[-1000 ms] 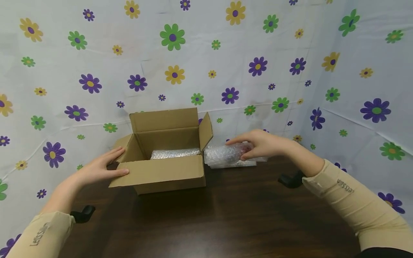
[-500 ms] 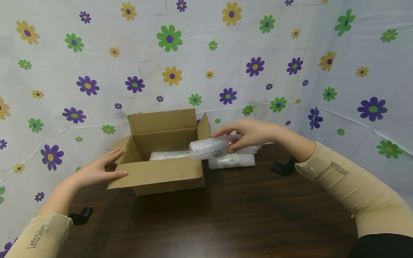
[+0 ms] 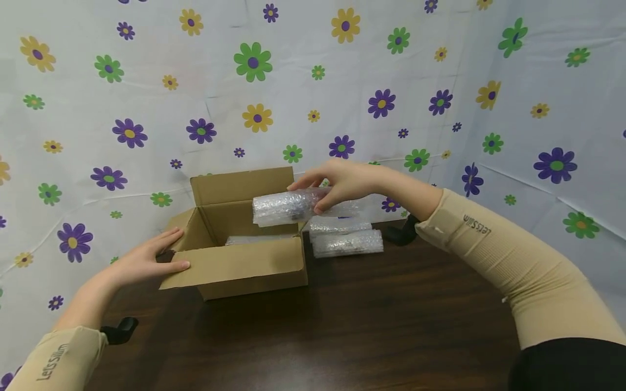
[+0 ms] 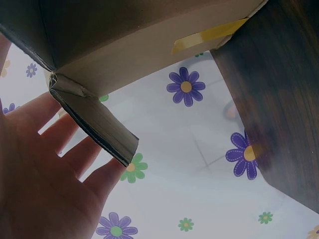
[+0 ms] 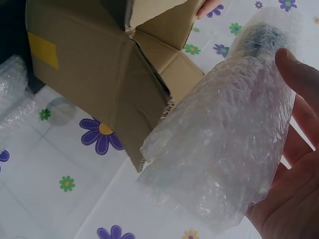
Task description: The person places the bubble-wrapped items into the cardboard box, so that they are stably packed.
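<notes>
Bubble-wrapped roll point(image 3: 286, 206) sits pinched in the right hand point(image 3: 342, 182), its fingers point(image 3: 320, 205) curled round it above the cardboard box point(image 3: 244, 263). Left hand point(image 3: 142, 260), fingers straight, steadies the box's left flap. Best lowered level beside the roll inside; 2 more rolls point(image 3: 347, 243) lie right of the box on the worktop point(image 3: 342, 326).

1. Bright, even, diffuse light throughout; source not in view.
2. Soft shadow on dark table point(image 3: 342, 326) near the cardboard box point(image 3: 244, 266).
3. Faint sheen on tabletop, near side.
4. Head view sharp; slight bowing at far left and right edges.
5. Wrist views softer; bubble-wrapped roll point(image 5: 224, 144) glinting, washed pale.
</notes>
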Demonstrator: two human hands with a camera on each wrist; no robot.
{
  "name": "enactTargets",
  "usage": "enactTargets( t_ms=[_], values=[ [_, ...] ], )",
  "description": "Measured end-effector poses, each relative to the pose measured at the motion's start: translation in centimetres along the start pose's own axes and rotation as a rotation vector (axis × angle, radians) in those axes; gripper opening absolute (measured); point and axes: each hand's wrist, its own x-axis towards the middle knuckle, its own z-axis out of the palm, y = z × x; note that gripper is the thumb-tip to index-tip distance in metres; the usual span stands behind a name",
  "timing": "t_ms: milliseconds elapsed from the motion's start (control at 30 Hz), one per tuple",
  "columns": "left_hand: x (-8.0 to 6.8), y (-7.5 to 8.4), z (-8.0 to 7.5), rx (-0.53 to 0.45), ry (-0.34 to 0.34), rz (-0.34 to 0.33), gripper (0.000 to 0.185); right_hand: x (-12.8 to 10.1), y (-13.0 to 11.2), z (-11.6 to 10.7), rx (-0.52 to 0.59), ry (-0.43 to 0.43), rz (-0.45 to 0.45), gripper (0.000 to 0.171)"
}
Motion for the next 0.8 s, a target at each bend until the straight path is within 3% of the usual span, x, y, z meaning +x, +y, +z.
enactTargets(
  t_ms=[800],
  values=[
    [0.1, -0.2, 0.1, 0.006, 0.010, 0.005, 0.089, 8.6, -1.5, -0.3, -0.012, -0.028, 0.033, 0.053]
  ],
)
